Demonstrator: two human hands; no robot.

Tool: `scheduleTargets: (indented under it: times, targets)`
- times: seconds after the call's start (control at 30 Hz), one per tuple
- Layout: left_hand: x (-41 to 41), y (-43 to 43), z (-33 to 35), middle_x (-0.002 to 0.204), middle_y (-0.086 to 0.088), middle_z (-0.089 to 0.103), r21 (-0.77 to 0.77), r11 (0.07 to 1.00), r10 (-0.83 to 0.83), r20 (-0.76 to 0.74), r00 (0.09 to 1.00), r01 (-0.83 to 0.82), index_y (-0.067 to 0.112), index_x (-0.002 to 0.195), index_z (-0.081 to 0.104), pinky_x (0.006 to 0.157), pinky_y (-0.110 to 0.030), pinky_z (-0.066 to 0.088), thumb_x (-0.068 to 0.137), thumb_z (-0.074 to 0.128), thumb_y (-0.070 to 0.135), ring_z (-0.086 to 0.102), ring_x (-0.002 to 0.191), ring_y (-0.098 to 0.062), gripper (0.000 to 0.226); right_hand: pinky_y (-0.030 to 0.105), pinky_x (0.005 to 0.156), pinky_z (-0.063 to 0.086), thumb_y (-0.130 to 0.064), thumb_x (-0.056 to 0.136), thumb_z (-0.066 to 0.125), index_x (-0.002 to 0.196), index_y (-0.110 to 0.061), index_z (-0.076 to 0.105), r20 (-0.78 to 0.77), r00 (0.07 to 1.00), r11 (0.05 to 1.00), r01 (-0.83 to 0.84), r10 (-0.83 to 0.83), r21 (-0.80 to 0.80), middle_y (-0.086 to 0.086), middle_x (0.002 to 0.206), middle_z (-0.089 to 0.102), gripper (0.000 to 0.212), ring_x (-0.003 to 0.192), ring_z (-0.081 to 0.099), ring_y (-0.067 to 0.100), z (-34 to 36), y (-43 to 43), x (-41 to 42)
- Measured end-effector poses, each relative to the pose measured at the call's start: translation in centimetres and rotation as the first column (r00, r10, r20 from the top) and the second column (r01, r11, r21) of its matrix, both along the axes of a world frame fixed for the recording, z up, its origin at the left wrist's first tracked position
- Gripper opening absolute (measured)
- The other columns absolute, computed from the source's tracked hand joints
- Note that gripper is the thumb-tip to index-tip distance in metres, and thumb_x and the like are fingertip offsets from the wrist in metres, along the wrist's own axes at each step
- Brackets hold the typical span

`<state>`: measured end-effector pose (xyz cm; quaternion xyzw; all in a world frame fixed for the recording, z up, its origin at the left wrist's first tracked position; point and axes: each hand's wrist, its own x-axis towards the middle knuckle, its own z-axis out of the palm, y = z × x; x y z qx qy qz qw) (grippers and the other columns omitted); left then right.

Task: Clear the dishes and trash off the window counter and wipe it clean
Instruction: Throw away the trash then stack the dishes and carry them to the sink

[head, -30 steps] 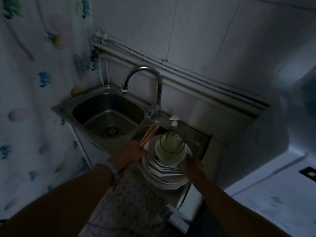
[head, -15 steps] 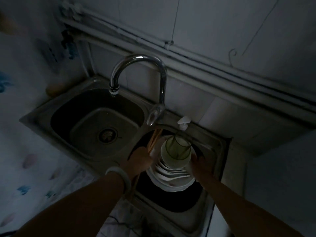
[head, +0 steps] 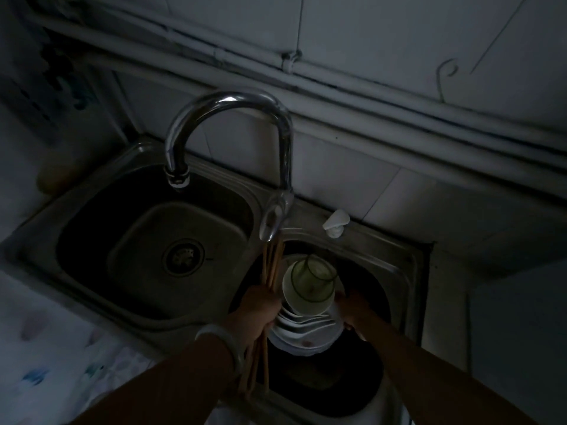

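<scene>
dish stack (head: pixel 306 329) lower in right basin (head: pixel 399 259), left hand (head: pixel 256 311) clamped on chopsticks (head: pixel 271 265), right hand (head: pixel 352 311) gripping its rim

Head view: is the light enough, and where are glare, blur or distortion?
Head view: very dim light; glare sits on the curved chrome faucet; the steel basin under the stack of white plates and wooden chopsticks is nearly black; the grey wall pipes bow from the wide lens; the corners look soft.
</scene>
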<state>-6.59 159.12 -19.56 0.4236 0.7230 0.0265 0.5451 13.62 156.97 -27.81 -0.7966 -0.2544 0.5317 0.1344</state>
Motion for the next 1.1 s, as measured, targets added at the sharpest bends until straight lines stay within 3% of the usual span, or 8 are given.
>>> scheduleTargets:
  times: [0.07, 0.13, 0.33, 0.53, 0.63, 0.77, 1.0, 1.1]
  targets:
    - [0.0, 0.1, 0.0, 0.069, -0.007, 0.055, -0.048, 0.998, 0.05, 0.006, 0.999, -0.05, 0.006, 0.083, 0.059, 0.037, -0.016, 0.041, 0.096, 0.049, 0.007, 0.063, 0.067, -0.025, 0.017, 0.024, 0.048, 0.039, -0.038, 0.098, 0.049, 0.15, -0.018, 0.027, -0.024, 1.0, 1.0, 0.018, -0.018, -0.006, 0.017, 0.127, 0.056, 0.059, 0.072, 0.054, 0.021, -0.6, -0.1, -0.2]
    - [0.1, 0.1, -0.2, 0.062, -0.006, 0.048, -0.077, 0.993, 0.096, 0.012, 0.995, -0.095, 0.007, 0.069, 0.05, 0.032, -0.016, 0.036, 0.095, 0.047, 0.003, 0.049, 0.052, -0.016, 0.027, 0.025, 0.052, 0.043, -0.038, 0.096, 0.052, 0.148, -0.019, 0.033, -0.04, 0.998, 0.999, 0.053, -0.053, -0.001, 0.015, 0.125, 0.057, 0.058, 0.08, 0.058, 0.024, -1.1, -0.2, -0.3]
    - [-0.4, 0.3, -0.1, 0.06, -0.008, 0.047, -0.157, 0.982, 0.114, 0.059, 0.992, -0.104, 0.005, 0.066, 0.05, 0.036, -0.02, 0.037, 0.089, 0.048, -0.003, 0.048, 0.049, -0.016, 0.024, 0.03, 0.059, 0.05, -0.036, 0.094, 0.056, 0.147, -0.019, 0.035, -0.086, 0.991, 0.994, 0.106, -0.106, -0.006, 0.015, 0.131, 0.054, 0.059, 0.099, 0.06, 0.031, -1.3, -0.2, -0.5]
    - [-1.0, 0.3, 0.3, 0.054, -0.008, 0.042, -0.147, 0.988, 0.057, 0.097, 0.994, -0.042, 0.005, 0.058, 0.045, 0.042, -0.021, 0.036, 0.079, 0.047, -0.009, 0.045, 0.045, -0.017, 0.025, 0.028, 0.06, 0.047, -0.033, 0.094, 0.058, 0.145, -0.015, 0.037, -0.133, 0.99, 0.999, 0.044, -0.043, 0.005, 0.015, 0.129, 0.056, 0.059, 0.09, 0.058, 0.025, -0.8, -0.7, 0.3]
    - [-0.9, 0.2, 0.6, 0.055, -0.008, 0.042, -0.139, 0.988, 0.077, 0.105, 0.992, -0.062, 0.003, 0.067, 0.05, 0.041, -0.022, 0.036, 0.079, 0.046, -0.01, 0.043, 0.046, -0.016, 0.018, 0.031, 0.063, 0.048, -0.025, 0.094, 0.059, 0.143, -0.011, 0.039, -0.153, 0.988, 0.999, 0.034, -0.031, 0.013, 0.016, 0.127, 0.057, 0.055, 0.084, 0.059, 0.024, -0.6, -0.8, 0.5]
    - [-0.7, 0.1, 0.3, 0.056, -0.006, 0.044, -0.084, 0.993, 0.087, 0.108, 0.99, -0.078, -0.005, 0.126, 0.052, 0.039, -0.02, 0.035, 0.082, 0.046, -0.008, 0.042, 0.045, -0.014, 0.044, 0.028, 0.059, 0.046, -0.018, 0.094, 0.059, 0.138, -0.006, 0.046, -0.197, 0.979, 0.998, 0.058, -0.056, 0.001, 0.013, 0.112, 0.061, 0.047, 0.082, 0.06, 0.024, -1.0, -0.9, -0.3]
    - [0.0, -0.3, 0.0, 0.071, 0.003, 0.054, 0.087, 0.982, 0.158, 0.102, 0.982, -0.167, 0.013, 0.116, 0.057, 0.03, -0.012, 0.035, 0.095, 0.053, 0.023, 0.048, 0.051, -0.007, 0.023, 0.027, 0.055, 0.043, -0.013, 0.094, 0.057, 0.135, -0.007, 0.049, -0.236, 0.968, 0.996, 0.09, -0.083, 0.018, 0.013, 0.114, 0.062, 0.042, 0.082, 0.059, 0.022, -0.5, -1.1, -0.4]
    - [-0.4, -0.6, -0.4, 0.072, 0.003, 0.053, 0.123, 0.984, 0.117, 0.075, 0.99, -0.126, 0.005, 0.116, 0.057, 0.033, -0.01, 0.037, 0.096, 0.053, 0.022, 0.051, 0.056, -0.008, 0.026, 0.029, 0.059, 0.044, -0.012, 0.094, 0.057, 0.133, -0.005, 0.05, -0.233, 0.969, 0.996, 0.089, -0.082, 0.019, 0.008, 0.099, 0.063, 0.04, 0.077, 0.058, 0.02, -0.3, -1.1, -0.6]
